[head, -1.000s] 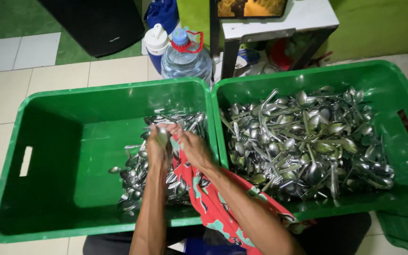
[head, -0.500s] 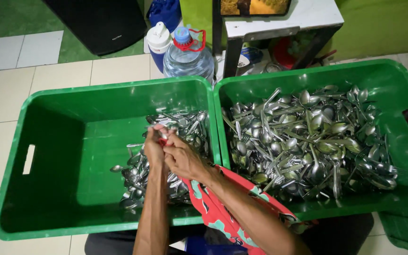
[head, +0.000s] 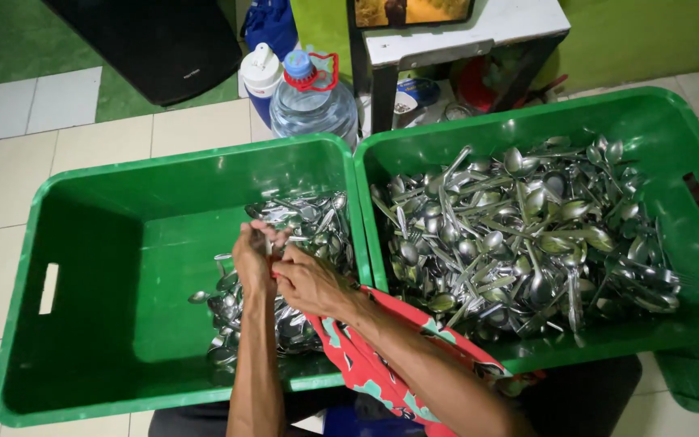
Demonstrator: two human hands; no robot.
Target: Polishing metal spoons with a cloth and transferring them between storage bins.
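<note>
Two green plastic crates stand side by side on the floor. The left crate holds a smaller heap of metal spoons along its right side. A big pile of spoons fills the right crate. My left hand and my right hand meet above the left crate's heap, fingers closed together on a spoon and a red patterned cloth that hangs down under my right forearm. The spoon itself is mostly hidden by my fingers.
Behind the crates stand a large clear water bottle with a red handle, a white-capped blue container and a white table with dark legs. A black object sits at the back left on green flooring. Pale tiles surround the crates.
My hands have stayed together over the left crate's spoons, shifting slightly while working the cloth around a spoon. The camera view has tilted a little.
</note>
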